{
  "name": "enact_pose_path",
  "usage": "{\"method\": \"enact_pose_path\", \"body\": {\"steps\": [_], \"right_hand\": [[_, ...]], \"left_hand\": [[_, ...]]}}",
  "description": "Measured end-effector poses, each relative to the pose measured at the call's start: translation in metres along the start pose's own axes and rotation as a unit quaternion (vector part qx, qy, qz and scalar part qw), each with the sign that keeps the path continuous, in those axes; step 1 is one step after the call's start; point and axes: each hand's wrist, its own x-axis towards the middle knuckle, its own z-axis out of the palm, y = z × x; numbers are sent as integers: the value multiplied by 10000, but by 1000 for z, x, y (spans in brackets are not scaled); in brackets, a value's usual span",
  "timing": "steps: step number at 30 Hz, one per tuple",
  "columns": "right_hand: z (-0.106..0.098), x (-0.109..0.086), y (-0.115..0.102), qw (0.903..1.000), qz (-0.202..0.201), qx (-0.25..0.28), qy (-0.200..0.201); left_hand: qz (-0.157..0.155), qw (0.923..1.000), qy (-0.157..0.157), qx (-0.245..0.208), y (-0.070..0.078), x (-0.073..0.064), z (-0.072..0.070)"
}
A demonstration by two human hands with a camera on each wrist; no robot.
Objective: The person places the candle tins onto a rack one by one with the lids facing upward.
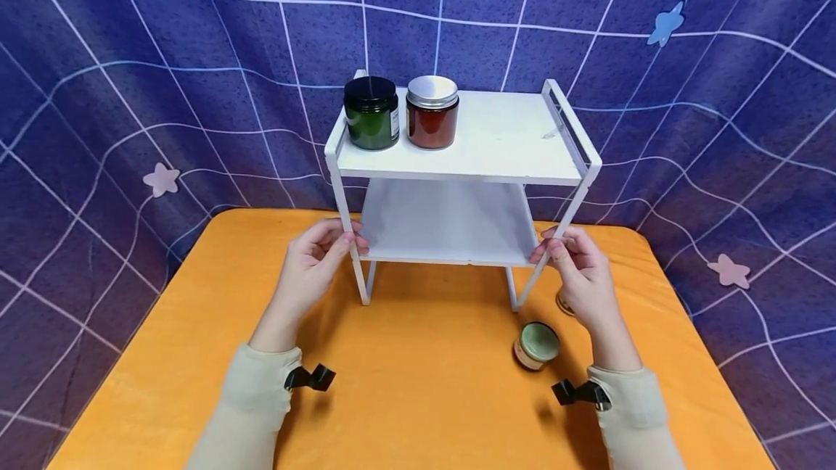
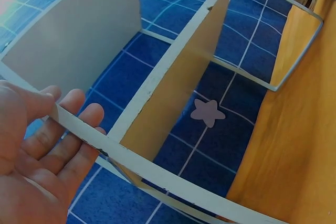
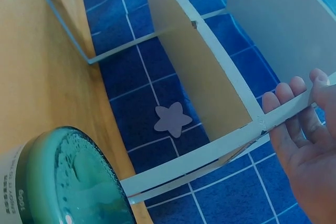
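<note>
A white two-tier shelf rack (image 1: 451, 223) stands in front of me. My left hand (image 1: 318, 256) grips its left front leg near the lower tier, thumb in front and fingers behind. On the other side my right hand (image 1: 583, 267) holds the right front leg at about the same height. In the right wrist view, the fingers (image 3: 297, 85) curl round the white frame beside the tier's edge. A green jar with a black lid (image 1: 371, 122) and a brown jar with a silver lid (image 1: 432, 122) sit side by side on the left of the top tier.
A small green jar (image 1: 537, 345) is on the orange tabletop (image 1: 418, 383), near my right wrist. Another jar (image 1: 564, 303) is mostly hidden behind the right hand. A blue curtain (image 1: 215, 107) with white lines and stars hangs behind and at both sides.
</note>
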Motion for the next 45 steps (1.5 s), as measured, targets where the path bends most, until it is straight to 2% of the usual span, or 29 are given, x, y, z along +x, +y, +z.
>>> {"method": "enact_pose_path", "body": {"steps": [9,14,17,20,22,25,28,35,45], "right_hand": [[-7,1,-8,9996,51,8,-264],[-15,5,-16,9960,275,-526,-672],[-25,4,-19,9880,458,-1134,-946],[-37,-1,-20,9750,659,-1637,-1353],[-46,-5,-20,9656,751,-1850,-1666],[-58,-11,-17,9578,827,-1947,-1947],[-66,-16,-14,9532,889,-2249,-1812],[-83,-28,-3,9369,1070,-3162,-1042],[-104,-36,19,9226,1426,-3498,-784]], "left_hand": [[-125,9999,-35,-23,-1,2,3],[-197,9998,-5,-97,0,0,2],[-155,9999,17,-15,1,0,0],[-67,9999,47,93,0,-1,0],[-33,9999,58,121,-1,-2,0],[-50,10000,52,53,-2,-2,0],[-75,10000,34,6,-4,-1,0],[-58,10000,5,-30,-4,-1,2],[-98,9998,44,144,-3,-2,1]]}}
